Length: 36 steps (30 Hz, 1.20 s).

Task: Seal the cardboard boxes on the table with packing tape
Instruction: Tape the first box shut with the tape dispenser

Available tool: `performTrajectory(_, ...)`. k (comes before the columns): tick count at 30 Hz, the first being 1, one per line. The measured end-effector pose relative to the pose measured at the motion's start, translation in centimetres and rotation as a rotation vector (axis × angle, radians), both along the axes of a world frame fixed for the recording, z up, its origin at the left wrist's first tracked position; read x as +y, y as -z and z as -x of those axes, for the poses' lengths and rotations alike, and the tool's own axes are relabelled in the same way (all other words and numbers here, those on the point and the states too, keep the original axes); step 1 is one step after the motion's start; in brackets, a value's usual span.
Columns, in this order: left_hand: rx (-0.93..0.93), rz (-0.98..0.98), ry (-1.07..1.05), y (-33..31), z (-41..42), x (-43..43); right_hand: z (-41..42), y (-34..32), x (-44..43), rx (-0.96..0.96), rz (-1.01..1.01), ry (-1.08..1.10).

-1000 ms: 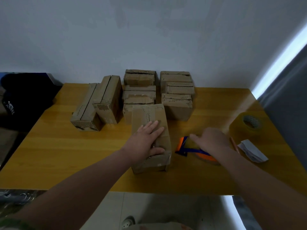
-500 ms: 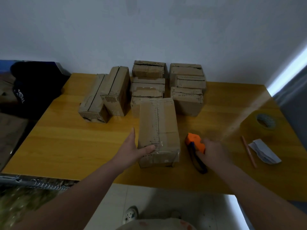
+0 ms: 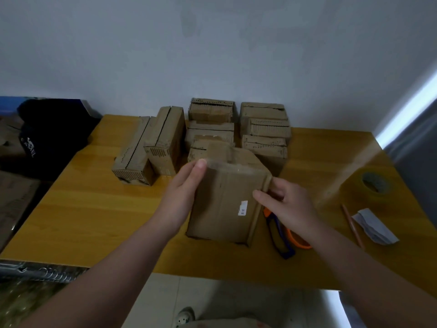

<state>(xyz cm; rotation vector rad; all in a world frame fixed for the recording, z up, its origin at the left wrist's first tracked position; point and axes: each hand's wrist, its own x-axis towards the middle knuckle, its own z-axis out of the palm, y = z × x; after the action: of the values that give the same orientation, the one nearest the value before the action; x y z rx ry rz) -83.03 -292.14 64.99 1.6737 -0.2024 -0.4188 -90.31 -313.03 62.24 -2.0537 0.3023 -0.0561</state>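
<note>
Currently left hand [image 3: 182,197], right hand [image 3: 288,204] grip cardboard box [image 3: 222,204].

wooden table [image 3: 71,209]: boxes [image 3: 264,136], tape roll [image 3: 374,188]

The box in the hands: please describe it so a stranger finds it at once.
On the wooden table, in front of the cluster of boxes by the wall, one cardboard box is held between the left hand and right hand. Only it bears a small white label.

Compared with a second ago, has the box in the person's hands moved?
Yes. The box lay flat on the table; now the left hand and right hand hold it tipped up, its top edge overlapping the stacked boxes behind.
</note>
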Motion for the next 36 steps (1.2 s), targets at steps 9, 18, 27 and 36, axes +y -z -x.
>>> performTrajectory(9,-0.288,-0.326,0.029,-1.3,-0.4,0.4,0.1,-1.5,1.8,-0.059,0.076,0.043)
performTrajectory(18,-0.545,-0.547,-0.134,-3.4,-1.8,0.5,-0.2,-3.9,3.0,-0.056,0.018,0.056)
performTrajectory(27,-0.552,-0.709,-0.127,-3.5,-4.3,1.0,-0.4,-5.0,3.6,0.016,-0.046,-0.129)
performTrajectory(36,-0.507,-0.869,-0.01,-2.1,-6.0,1.6,-0.3,-3.2,4.4,0.281,-0.024,-0.304)
